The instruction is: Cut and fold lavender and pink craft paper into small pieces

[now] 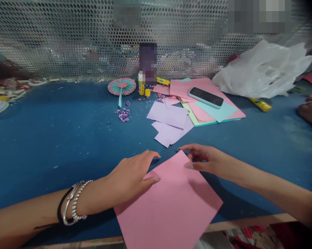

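A pink sheet of paper [168, 207] is turned cornerwise at the table's front edge, its lower part reaching past the edge. My left hand [132, 176], with bracelets at the wrist, grips its upper left side; the thumb lies on top and the index finger extends beyond the edge. Near the top corner, my right hand [205, 159] has its thumb on the sheet and its fingers curled around the right side. Just beyond my hands lie pale purple paper pieces [168, 116], some overlapping.
A phone [206, 97] rests on stacked coloured sheets [234, 110]. Behind are a pink and teal paper fan [122, 86], a glue stick [141, 88], its yellow cap [147, 92] and purple scraps [124, 115]. At right are a white plastic bag [265, 72] and another person's hand [311, 110].
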A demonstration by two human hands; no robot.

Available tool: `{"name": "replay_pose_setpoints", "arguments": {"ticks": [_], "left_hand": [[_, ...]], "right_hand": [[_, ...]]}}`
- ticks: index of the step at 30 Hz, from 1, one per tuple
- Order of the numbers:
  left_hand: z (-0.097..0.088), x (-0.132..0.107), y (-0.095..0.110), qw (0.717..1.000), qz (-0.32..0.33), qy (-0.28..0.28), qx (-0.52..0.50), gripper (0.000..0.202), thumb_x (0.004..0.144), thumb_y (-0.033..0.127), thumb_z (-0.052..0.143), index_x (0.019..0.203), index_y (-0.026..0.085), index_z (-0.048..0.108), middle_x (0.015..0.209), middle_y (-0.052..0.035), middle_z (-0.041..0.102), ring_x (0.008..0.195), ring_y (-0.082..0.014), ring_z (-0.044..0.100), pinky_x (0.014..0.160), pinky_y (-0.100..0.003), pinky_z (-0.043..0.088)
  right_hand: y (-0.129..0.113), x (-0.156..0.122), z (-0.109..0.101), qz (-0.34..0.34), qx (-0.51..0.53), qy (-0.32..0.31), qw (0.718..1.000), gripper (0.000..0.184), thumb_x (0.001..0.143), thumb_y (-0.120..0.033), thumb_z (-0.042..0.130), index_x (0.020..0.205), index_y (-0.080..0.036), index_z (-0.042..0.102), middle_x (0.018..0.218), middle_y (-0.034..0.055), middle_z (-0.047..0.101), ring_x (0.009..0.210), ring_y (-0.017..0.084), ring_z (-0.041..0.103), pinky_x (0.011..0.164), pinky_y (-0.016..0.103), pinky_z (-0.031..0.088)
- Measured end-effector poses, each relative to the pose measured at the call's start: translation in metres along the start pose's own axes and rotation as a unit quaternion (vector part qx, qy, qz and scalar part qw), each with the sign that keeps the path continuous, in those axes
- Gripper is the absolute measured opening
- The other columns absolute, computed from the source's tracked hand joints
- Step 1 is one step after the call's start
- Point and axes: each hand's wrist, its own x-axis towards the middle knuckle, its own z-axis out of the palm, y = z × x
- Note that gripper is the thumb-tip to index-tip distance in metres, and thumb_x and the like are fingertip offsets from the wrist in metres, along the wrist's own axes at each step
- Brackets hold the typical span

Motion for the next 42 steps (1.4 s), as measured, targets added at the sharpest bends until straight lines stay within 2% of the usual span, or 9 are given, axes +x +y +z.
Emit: {"name": "replay_pose_setpoints", "arguments": {"ticks": [5, 8, 10, 12, 27, 35, 38, 40, 42], "left_hand": [[-0.002, 0.006, 0.0, 0.994, 0.017, 0.066, -0.089, 0.042, 0.087, 0.052, 0.039, 0.117, 0.024, 0.049, 0.102, -0.0032, 0.057, 0.089, -0.0189, 0.054, 0.071, -0.028, 0.042], [-0.006, 0.009, -0.001, 0.983, 0.018, 0.056, -0.173, 0.039, 0.092, 0.047, 0.03, 0.089, 0.02, 0.057, 0.074, 0.002, 0.056, 0.066, -0.0121, 0.05, 0.059, -0.022, 0.036], [-0.006, 0.01, -0.003, 0.975, 0.005, 0.058, -0.213, 0.043, 0.092, 0.047, 0.03, 0.069, 0.017, 0.05, 0.059, 0.0046, 0.045, 0.054, -0.009, 0.039, 0.05, -0.02, 0.029], [-0.005, 0.01, -0.005, 0.969, -0.005, 0.072, -0.236, 0.044, 0.092, 0.047, 0.032, 0.063, 0.016, 0.043, 0.056, 0.0054, 0.038, 0.052, -0.008, 0.033, 0.047, -0.02, 0.025], [-0.005, 0.013, -0.008, 0.967, -0.03, 0.101, -0.232, 0.039, 0.093, 0.041, 0.029, 0.063, 0.017, 0.034, 0.056, 0.0055, 0.033, 0.053, -0.0089, 0.031, 0.049, -0.022, 0.023], [-0.01, 0.015, -0.011, 0.979, -0.039, 0.093, -0.179, 0.041, 0.093, 0.042, 0.027, 0.061, 0.017, 0.034, 0.053, 0.0054, 0.035, 0.05, -0.009, 0.033, 0.048, -0.023, 0.024], [-0.012, 0.017, -0.016, 0.985, -0.039, 0.122, -0.117, 0.042, 0.094, 0.042, 0.028, 0.061, 0.018, 0.036, 0.052, 0.0051, 0.039, 0.049, -0.0095, 0.036, 0.049, -0.024, 0.023], [-0.013, 0.02, -0.022, 0.984, -0.045, 0.161, -0.055, 0.04, 0.094, 0.041, 0.028, 0.064, 0.018, 0.042, 0.053, 0.0043, 0.046, 0.049, -0.0106, 0.04, 0.049, -0.024, 0.023], [-0.015, 0.025, -0.028, 0.979, -0.06, 0.193, 0.014, 0.036, 0.094, 0.038, 0.028, 0.071, 0.019, 0.049, 0.059, 0.0024, 0.054, 0.052, -0.0125, 0.046, 0.05, -0.025, 0.023]], "right_hand": [[-0.025, 0.002, -0.005, -0.051, -0.017, -0.011, 0.998, 0.037, 0.071, -0.046, 0.064, 0.099, -0.021, 0.063, 0.083, 0.0016, 0.058, 0.072, 0.013, 0.05, 0.065, 0.026, 0.04], [-0.038, 0.005, -0.007, -0.092, -0.056, 0.038, 0.993, 0.035, 0.072, -0.048, 0.062, 0.095, -0.022, 0.063, 0.083, 0.0016, 0.058, 0.069, 0.013, 0.048, 0.061, 0.025, 0.038], [-0.045, 0.007, -0.007, -0.106, -0.07, 0.063, 0.99, 0.033, 0.073, -0.048, 0.061, 0.093, -0.022, 0.063, 0.083, 0.0014, 0.058, 0.068, 0.012, 0.047, 0.06, 0.025, 0.038], [-0.049, 0.01, -0.007, -0.113, -0.076, 0.072, 0.988, 0.031, 0.074, -0.048, 0.06, 0.091, -0.022, 0.063, 0.08, 0.0006, 0.057, 0.067, 0.012, 0.046, 0.059, 0.024, 0.037], [-0.045, 0.028, -0.006, -0.109, -0.071, 0.069, 0.989, 0.033, 0.077, -0.049, 0.053, 0.075, -0.018, 0.062, 0.064, -0.0018, 0.048, 0.057, 0.009, 0.038, 0.049, 0.022, 0.026], [-0.042, 0.035, -0.004, -0.135, -0.091, 0.081, 0.983, 0.033, 0.08, -0.049, 0.049, 0.074, -0.018, 0.06, 0.068, -0.0002, 0.054, 0.06, 0.011, 0.045, 0.052, 0.023, 0.034], [-0.039, 0.037, 0.0, -0.205, -0.139, 0.178, 0.952, 0.028, 0.083, -0.044, 0.049, 0.091, -0.019, 0.059, 0.086, 0.0042, 0.06, 0.075, 0.016, 0.054, 0.062, 0.028, 0.042], [-0.036, 0.036, 0.008, -0.3, -0.201, 0.274, 0.892, 0.032, 0.083, -0.036, 0.051, 0.11, -0.019, 0.052, 0.107, 0.0095, 0.057, 0.097, 0.022, 0.053, 0.078, 0.037, 0.044], [-0.032, 0.032, 0.021, -0.389, -0.283, 0.283, 0.83, 0.043, 0.082, -0.031, 0.052, 0.123, -0.018, 0.044, 0.124, 0.0132, 0.049, 0.117, 0.026, 0.042, 0.093, 0.045, 0.036]]}}
